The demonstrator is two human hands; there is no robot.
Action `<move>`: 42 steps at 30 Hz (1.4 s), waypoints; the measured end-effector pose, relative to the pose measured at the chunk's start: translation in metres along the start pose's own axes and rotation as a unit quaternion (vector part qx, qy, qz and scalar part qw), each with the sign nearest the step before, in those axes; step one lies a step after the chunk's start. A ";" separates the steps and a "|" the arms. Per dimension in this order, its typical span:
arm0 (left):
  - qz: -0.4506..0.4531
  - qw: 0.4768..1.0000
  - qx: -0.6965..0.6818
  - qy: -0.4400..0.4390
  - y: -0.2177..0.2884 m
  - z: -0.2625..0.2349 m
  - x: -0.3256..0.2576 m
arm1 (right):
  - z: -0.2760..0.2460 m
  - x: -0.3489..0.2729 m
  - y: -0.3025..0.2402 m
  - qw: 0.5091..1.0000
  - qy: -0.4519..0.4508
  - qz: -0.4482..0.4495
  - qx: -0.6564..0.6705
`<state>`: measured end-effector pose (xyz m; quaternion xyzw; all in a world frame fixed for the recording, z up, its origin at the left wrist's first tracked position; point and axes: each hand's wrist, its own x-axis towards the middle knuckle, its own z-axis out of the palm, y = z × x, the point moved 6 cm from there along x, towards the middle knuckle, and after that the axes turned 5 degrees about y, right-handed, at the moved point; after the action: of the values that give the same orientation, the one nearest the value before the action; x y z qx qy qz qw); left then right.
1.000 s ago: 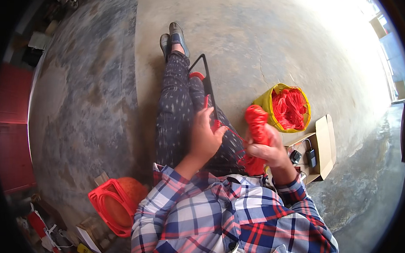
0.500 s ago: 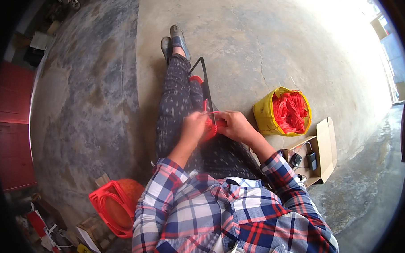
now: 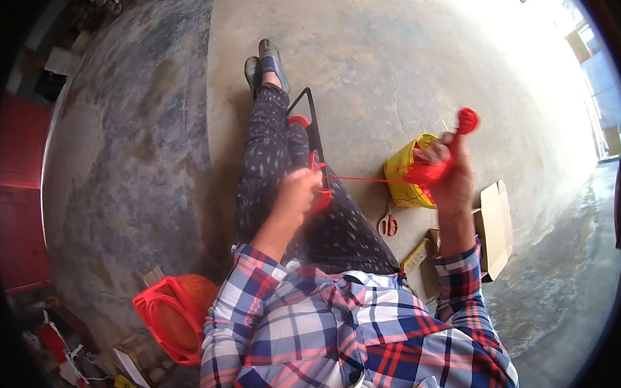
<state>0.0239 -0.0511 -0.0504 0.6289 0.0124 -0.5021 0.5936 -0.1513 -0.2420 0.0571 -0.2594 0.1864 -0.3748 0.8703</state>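
A thin black metal frame (image 3: 314, 122) lies along my legs, with red cord bound to it at both the far end and the near end. My left hand (image 3: 298, 195) is closed around the near red cord work (image 3: 322, 201) beside the bar. Raised over the yellow bucket (image 3: 397, 171), my right hand (image 3: 456, 189) grips a red cord bundle (image 3: 427, 172), smeared by motion. A rounded red end (image 3: 467, 120) of it sticks up past the fingers. Between the hands a red strand (image 3: 359, 178) runs straight and taut. My right hand and arm partly hide the bucket.
Red-handled scissors (image 3: 387, 225) lie on the floor by my right thigh. An opened cardboard box (image 3: 495, 228) stands beyond my right forearm. To my left sits a red-orange plastic cone-like object (image 3: 173, 319), next to a small box (image 3: 140, 362).
My right hand has swung from beside my left hand out to the right and up, drawing the red strand tight. My left hand stays at the frame. The scissors have come into view.
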 end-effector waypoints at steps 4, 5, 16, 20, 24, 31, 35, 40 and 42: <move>-0.092 0.994 -0.025 -0.049 -0.017 0.005 0.011 | -0.038 -0.033 -0.055 0.998 0.020 0.038 -0.038; -0.092 0.994 -0.031 -0.051 -0.016 0.005 0.013 | -0.049 -0.049 -0.060 0.994 0.030 0.065 -0.079; 0.252 0.943 0.211 0.044 0.012 0.000 -0.017 | -0.116 -0.096 0.027 0.925 0.147 0.276 -0.213; 0.457 0.821 0.327 -0.098 0.015 0.059 -0.092 | -0.044 -0.096 0.097 0.916 -0.050 0.383 -0.106; 0.284 0.940 0.091 -0.164 0.014 0.059 -0.099 | -0.029 -0.104 0.134 0.896 -0.099 0.424 -0.088; 0.521 0.817 0.239 0.051 0.098 -0.013 -0.072 | -0.027 -0.017 0.105 0.958 -0.084 0.226 -0.155; 0.509 0.645 0.569 0.030 0.075 0.004 -0.046 | -0.023 0.019 0.124 0.794 -0.178 0.051 -0.580; 0.354 0.820 0.449 0.034 0.027 0.005 -0.008 | -0.003 0.014 0.151 0.651 -0.230 -0.088 -0.718; 0.442 0.778 0.440 0.070 0.038 0.010 -0.018 | -0.007 0.016 0.137 0.652 -0.218 -0.097 -0.720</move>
<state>0.0319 -0.0592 -0.0087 0.7912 -0.4483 -0.0896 0.4063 -0.0681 -0.1762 -0.0316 -0.8953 0.1767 -0.1381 0.3848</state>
